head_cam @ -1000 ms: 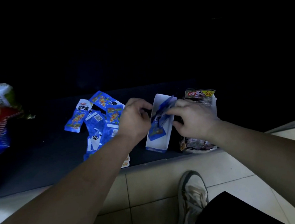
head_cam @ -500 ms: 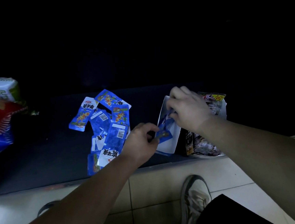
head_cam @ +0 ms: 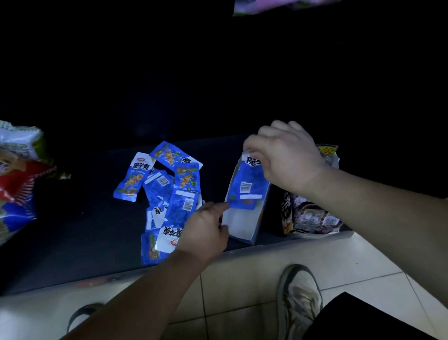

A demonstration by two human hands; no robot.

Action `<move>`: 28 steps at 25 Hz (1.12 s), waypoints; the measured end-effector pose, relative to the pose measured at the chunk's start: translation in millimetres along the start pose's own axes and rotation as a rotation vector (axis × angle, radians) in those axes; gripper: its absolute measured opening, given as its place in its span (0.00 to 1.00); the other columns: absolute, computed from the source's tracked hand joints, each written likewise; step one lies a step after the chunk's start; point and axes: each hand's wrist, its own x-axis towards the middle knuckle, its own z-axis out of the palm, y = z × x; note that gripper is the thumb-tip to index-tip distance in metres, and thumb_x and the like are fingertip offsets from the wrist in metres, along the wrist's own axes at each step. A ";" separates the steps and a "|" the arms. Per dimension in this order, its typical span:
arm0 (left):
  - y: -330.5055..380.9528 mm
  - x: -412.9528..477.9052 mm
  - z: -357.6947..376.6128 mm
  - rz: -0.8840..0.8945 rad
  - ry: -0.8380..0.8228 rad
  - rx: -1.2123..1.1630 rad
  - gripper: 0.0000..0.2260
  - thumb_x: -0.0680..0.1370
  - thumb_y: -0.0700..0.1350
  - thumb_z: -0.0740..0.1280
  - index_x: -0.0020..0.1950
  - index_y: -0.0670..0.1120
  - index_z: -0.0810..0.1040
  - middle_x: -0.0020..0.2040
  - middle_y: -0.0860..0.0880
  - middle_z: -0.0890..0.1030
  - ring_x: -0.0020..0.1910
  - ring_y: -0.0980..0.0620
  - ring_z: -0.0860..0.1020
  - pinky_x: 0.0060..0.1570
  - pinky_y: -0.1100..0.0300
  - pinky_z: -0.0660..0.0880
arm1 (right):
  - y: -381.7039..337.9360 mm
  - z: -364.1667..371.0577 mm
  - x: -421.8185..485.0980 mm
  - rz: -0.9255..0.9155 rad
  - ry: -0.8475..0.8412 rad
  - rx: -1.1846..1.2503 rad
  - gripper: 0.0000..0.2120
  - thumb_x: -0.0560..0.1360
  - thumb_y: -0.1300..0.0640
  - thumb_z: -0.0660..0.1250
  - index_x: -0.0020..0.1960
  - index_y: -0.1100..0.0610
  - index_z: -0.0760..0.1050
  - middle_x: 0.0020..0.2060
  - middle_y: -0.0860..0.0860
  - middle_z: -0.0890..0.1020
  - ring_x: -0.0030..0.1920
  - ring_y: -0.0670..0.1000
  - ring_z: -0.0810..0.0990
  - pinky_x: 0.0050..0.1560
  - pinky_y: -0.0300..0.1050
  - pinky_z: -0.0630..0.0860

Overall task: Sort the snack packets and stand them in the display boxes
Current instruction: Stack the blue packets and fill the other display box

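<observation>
I saw the right grip [head_cam: 284,159] pinching the top edge of a blue packet [head_cam: 246,185]. The packet's back faced me: glossy blue with a white barcode patch, a white strip below it, and a white header with dark characters. It leaned inside the white display box [head_cam: 242,223], which sat at the near edge of the dark surface [head_cam: 74,237]. The left grip [head_cam: 204,231] had its forefinger at the packet's lower corner, by the box's left wall; whether it clasped anything I could not tell. A heap of loose blue packets [head_cam: 165,196] lay just left of the box.
</observation>
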 end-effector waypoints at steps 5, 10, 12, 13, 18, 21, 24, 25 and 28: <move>14.1 -0.4 -2.6 -0.029 0.003 -0.012 0.17 0.74 0.40 0.72 0.63 0.47 0.81 0.53 0.50 0.79 0.45 0.53 0.79 0.52 0.54 0.79 | 3.1 -42.9 9.6 0.106 -0.014 0.126 0.08 0.79 0.58 0.66 0.58 0.52 0.79 0.46 0.50 0.78 0.53 0.55 0.74 0.46 0.51 0.74; 32.7 8.8 -16.2 -0.167 0.139 -0.296 0.21 0.73 0.46 0.75 0.64 0.54 0.76 0.53 0.54 0.75 0.39 0.56 0.79 0.44 0.60 0.79 | 2.1 -41.6 -12.4 0.085 -0.005 0.062 0.07 0.80 0.58 0.67 0.58 0.53 0.78 0.47 0.51 0.79 0.54 0.57 0.75 0.44 0.54 0.76; 40.4 18.9 -15.7 -0.091 0.124 -0.342 0.19 0.74 0.47 0.74 0.64 0.55 0.77 0.53 0.54 0.77 0.38 0.57 0.80 0.41 0.62 0.78 | 4.1 -38.3 -11.0 0.103 0.013 0.107 0.07 0.81 0.57 0.66 0.58 0.54 0.78 0.48 0.51 0.79 0.54 0.57 0.76 0.45 0.54 0.76; 44.5 23.9 -15.6 -0.067 0.125 -0.351 0.16 0.75 0.48 0.74 0.61 0.55 0.79 0.50 0.53 0.78 0.36 0.58 0.80 0.38 0.64 0.76 | 5.5 -38.3 -6.2 0.123 0.025 0.150 0.07 0.82 0.56 0.65 0.59 0.54 0.77 0.49 0.52 0.78 0.53 0.57 0.76 0.45 0.53 0.75; 39.4 40.8 -8.3 -0.120 0.121 -0.422 0.10 0.74 0.56 0.72 0.52 0.58 0.77 0.46 0.49 0.85 0.38 0.54 0.84 0.36 0.55 0.78 | -0.6 -31.0 6.3 0.211 -0.063 0.306 0.06 0.84 0.54 0.62 0.60 0.52 0.70 0.40 0.44 0.68 0.34 0.49 0.68 0.37 0.48 0.66; 38.1 41.2 -3.4 -0.147 0.189 -0.323 0.12 0.73 0.59 0.72 0.51 0.57 0.76 0.49 0.51 0.81 0.42 0.53 0.81 0.40 0.56 0.75 | -5.3 -28.0 0.0 0.177 -0.142 0.396 0.04 0.84 0.54 0.61 0.59 0.50 0.69 0.47 0.46 0.72 0.37 0.48 0.71 0.37 0.53 0.71; 49.9 39.7 -7.5 -0.067 0.417 -0.180 0.20 0.69 0.54 0.79 0.52 0.51 0.74 0.56 0.56 0.72 0.58 0.54 0.73 0.54 0.60 0.72 | -1.9 -32.8 -2.6 0.136 -0.128 0.389 0.03 0.84 0.54 0.61 0.58 0.50 0.69 0.48 0.48 0.74 0.40 0.52 0.74 0.40 0.56 0.75; 54.7 39.6 -11.8 -0.034 0.439 -0.201 0.21 0.67 0.52 0.81 0.50 0.51 0.72 0.59 0.57 0.71 0.63 0.55 0.71 0.58 0.61 0.70 | -0.1 -34.7 -3.5 0.114 -0.110 0.377 0.03 0.84 0.54 0.61 0.58 0.50 0.69 0.47 0.48 0.74 0.40 0.52 0.74 0.40 0.57 0.75; 71.8 40.8 -25.7 -0.029 0.322 -0.348 0.19 0.69 0.44 0.78 0.44 0.55 0.67 0.52 0.59 0.77 0.48 0.60 0.77 0.44 0.65 0.72 | 2.4 -43.2 -7.3 0.114 -0.058 0.412 0.04 0.84 0.55 0.62 0.58 0.51 0.70 0.42 0.48 0.74 0.35 0.50 0.72 0.36 0.58 0.74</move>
